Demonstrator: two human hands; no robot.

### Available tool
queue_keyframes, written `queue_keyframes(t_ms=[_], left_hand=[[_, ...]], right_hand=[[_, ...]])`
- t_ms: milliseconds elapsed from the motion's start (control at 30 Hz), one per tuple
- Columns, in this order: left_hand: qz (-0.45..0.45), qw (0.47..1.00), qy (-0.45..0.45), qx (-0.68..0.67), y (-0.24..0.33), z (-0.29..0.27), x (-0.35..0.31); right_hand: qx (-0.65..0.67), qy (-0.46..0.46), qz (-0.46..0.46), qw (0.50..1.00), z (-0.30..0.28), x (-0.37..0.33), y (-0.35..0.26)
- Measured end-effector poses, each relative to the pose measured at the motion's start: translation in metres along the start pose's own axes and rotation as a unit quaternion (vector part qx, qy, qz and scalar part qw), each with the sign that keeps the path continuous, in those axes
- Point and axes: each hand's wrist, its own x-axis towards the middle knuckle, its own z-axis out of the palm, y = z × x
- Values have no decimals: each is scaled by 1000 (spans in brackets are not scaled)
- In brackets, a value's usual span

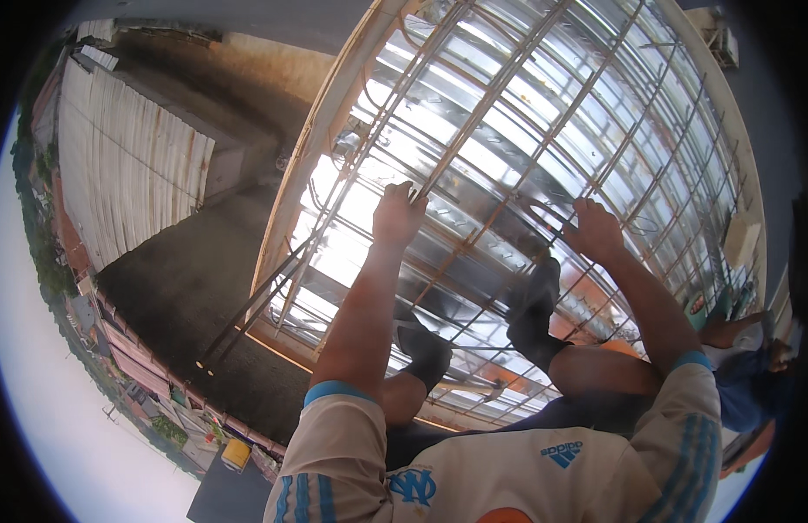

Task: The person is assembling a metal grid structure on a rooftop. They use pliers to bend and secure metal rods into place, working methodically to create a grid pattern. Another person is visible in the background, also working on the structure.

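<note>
A grid of steel reinforcing bars (473, 131) spreads in front of me, over shiny ribbed metal sheets (508, 65). My left hand (398, 216) is closed around a rebar at the left part of the grid; its fingertips are partly hidden. To the right, the fingers of my right hand (596, 234) are curled at the grid. From them a dark, forked tool (540, 209) like a pair of pincers reaches left over the bars, though its exact kind is unclear. Both my dark boots (536, 296) stand among the bars between my arms.
A wooden edge board (321, 118) borders the grid on the left. Loose bar ends (247, 314) stick out past it, over a lower dark surface (199, 279). Corrugated sheeting (129, 157) lies farther left. At the right edge is another person (748, 370), close to the grid.
</note>
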Motion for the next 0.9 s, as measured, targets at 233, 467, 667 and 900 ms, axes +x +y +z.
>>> queue_keyframes(t_ms=[233, 467, 667, 900], left_hand=[[16, 992, -56, 111, 12, 17, 15], [-23, 993, -65, 93, 9, 16, 17], [-36, 996, -79, 28, 20, 12, 20], [-40, 999, -2, -35, -12, 7, 25]], right_hand=[[85, -108, -78, 987, -57, 44, -66], [93, -153, -159, 971, -28, 97, -138], [-11, -88, -121, 989, 97, 159, -88], [224, 50, 2, 973, 47, 85, -155]])
